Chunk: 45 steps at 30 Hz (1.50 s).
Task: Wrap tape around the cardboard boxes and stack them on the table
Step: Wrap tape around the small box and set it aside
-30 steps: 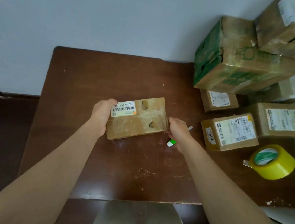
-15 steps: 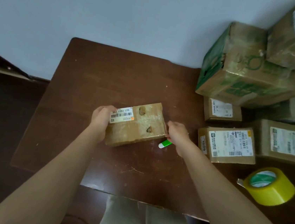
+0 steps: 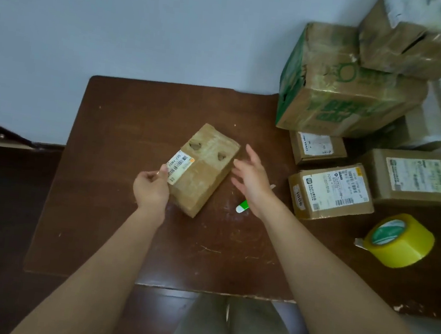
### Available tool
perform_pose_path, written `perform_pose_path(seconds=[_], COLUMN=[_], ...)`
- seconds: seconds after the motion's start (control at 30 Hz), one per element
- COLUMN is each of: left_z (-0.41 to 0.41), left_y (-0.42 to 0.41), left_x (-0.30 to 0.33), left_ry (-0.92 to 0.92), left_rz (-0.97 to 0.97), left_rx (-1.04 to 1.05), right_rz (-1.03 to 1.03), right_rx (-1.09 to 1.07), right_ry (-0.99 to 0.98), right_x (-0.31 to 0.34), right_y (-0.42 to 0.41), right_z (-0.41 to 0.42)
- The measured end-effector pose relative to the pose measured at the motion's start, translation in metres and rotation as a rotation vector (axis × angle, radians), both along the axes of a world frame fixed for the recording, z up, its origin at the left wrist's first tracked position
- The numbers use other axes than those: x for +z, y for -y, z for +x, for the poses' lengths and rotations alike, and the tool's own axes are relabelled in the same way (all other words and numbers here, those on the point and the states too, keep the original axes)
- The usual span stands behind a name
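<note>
A small taped cardboard box point(image 3: 203, 169) with a barcode label lies turned diagonally in the middle of the brown table point(image 3: 113, 226). My left hand point(image 3: 151, 188) grips its near left corner at the label, thumb on top. Just right of the box my right hand point(image 3: 251, 177) hovers with fingers spread, holding nothing. A yellow roll of tape point(image 3: 398, 240) lies at the table's right, a loose end sticking out. Under my right wrist a green and white cutter point(image 3: 243, 206) shows.
Several cardboard boxes are piled at the back right: a big green-printed box point(image 3: 340, 90) with another box point(image 3: 418, 35) on top, and three labelled boxes point(image 3: 330, 190) on the table. A grey wall stands behind. The table's near edge runs above my knees.
The box has turned from lying crosswise to diagonal. My right hand has let go of its right end and opened; my left hand still holds the label end.
</note>
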<state>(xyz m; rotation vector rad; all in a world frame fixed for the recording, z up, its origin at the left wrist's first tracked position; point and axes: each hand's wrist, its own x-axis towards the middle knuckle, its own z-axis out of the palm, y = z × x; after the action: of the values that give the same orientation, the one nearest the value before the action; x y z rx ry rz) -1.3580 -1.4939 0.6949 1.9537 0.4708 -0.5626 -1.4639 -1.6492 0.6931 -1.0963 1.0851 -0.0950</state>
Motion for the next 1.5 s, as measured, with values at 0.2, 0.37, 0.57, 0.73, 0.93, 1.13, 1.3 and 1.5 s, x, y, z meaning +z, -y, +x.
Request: perform_pose_path(seconds=[0.2, 0.37, 0.57, 0.73, 0.93, 1.13, 1.3, 1.5], left_z=[-0.021, -0.029, -0.051, -0.049, -0.034, -0.023, -0.026, -0.035], left_y=[-0.006, -0.013, -0.044, -0.043, -0.060, -0.057, -0.035, -0.024], left_x=[-0.006, 0.000, 0.015, 0.014, 0.005, 0.010, 0.025, 0.030], left_ry=[-0.219, -0.321, -0.506, -0.126, 0.140, -0.043, -0.068, 0.010], left_rz=[0.038, -0.106, -0.345, -0.152, 0.075, -0.176, -0.205, 0.029], left_rx=[-0.221, -0.332, -0.599, -0.140, 0.051, -0.034, -0.111, -0.058], right_rz=[-0.131, -0.227, -0.331, -0.389, -0.261, -0.191, -0.210, -0.236], right_rx=[0.092, 0.146, 0.050, 0.164, 0.312, 0.210, 0.253, 0.308], right_ry=[-0.218, -0.197, -0.040, -0.076, -0.078, -0.062, -0.112, -0.158], right_x=[-0.009, -0.012, 0.010, 0.014, -0.007, -0.001, 0.002, 0.013], right_y=[-0.047, -0.056, -0.032, -0.033, -0.056, -0.055, -0.043, -0.037], right_z=[-0.005, -0.020, -0.008, -0.007, -0.031, -0.039, -0.047, -0.055])
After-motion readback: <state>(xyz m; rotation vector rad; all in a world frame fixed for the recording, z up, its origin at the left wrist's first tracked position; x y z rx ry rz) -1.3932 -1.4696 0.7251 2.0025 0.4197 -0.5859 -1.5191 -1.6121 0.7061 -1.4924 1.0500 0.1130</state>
